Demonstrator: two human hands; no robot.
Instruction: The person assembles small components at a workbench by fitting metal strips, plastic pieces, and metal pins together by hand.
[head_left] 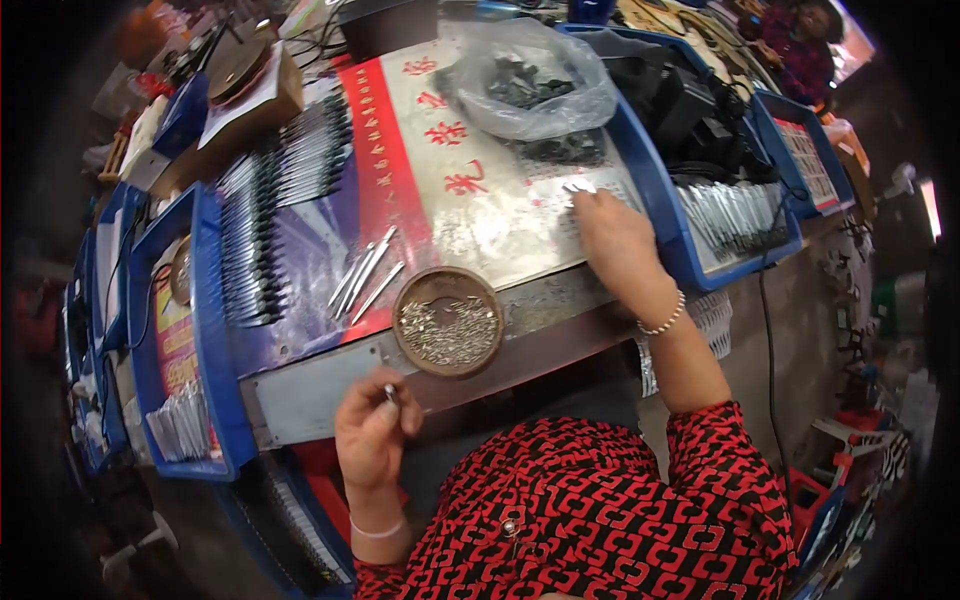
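My left hand [375, 430] is raised just in front of the table's near edge, its fingers pinched round a small silver metal piece [391, 393]. My right hand [618, 240] reaches over the table with fingertips together on a white printed sheet [545, 195]. A tiny silvery bit shows at those fingertips, too small to name. Between the hands stands a round brown bowl [447, 371] with many small metal pins [455, 340]. Several loose silver tubes [366, 270] lie left of it. Farther left are rows of silver tubes with dark ends [250, 235].
A clear plastic bag [590, 85] of small black parts sits beyond my right hand. Blue trays stand at right [683, 245] and left [212, 320], holding wrapped silver tubes. A cardboard box [285, 90] is at the back left. Another person [800, 50] is at the far right.
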